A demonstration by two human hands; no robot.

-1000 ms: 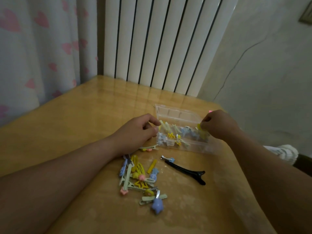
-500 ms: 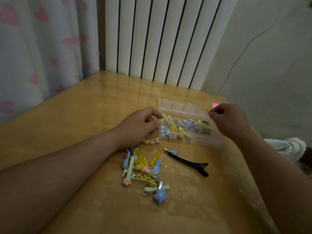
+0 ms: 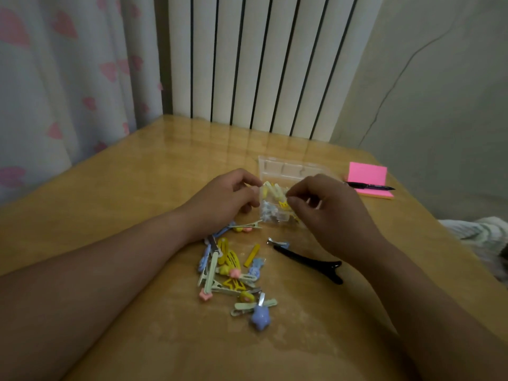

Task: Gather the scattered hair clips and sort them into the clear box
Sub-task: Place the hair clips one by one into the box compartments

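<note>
Clips (image 3: pixel 231 270) lie heaped on the table (image 3: pixel 132 193) below the left hand (image 3: pixel 228 199), fingers curled at the left wall of the box (image 3: pixel 288 167), grip unclear. Right hand (image 3: pixel 330 213) hovers over the part-filled box, thumb and forefinger pinched, though on what I can't tell; one clumsy nudge could shove that light box and spill the sorted clips.

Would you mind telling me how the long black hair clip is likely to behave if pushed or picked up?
The black hair clip looks like rigid plastic, so it should probably stay stiff when lifted. Long and lying flat, it would likely slide on the glossy table rather than roll. Its slim shape suggests it is light.
</note>
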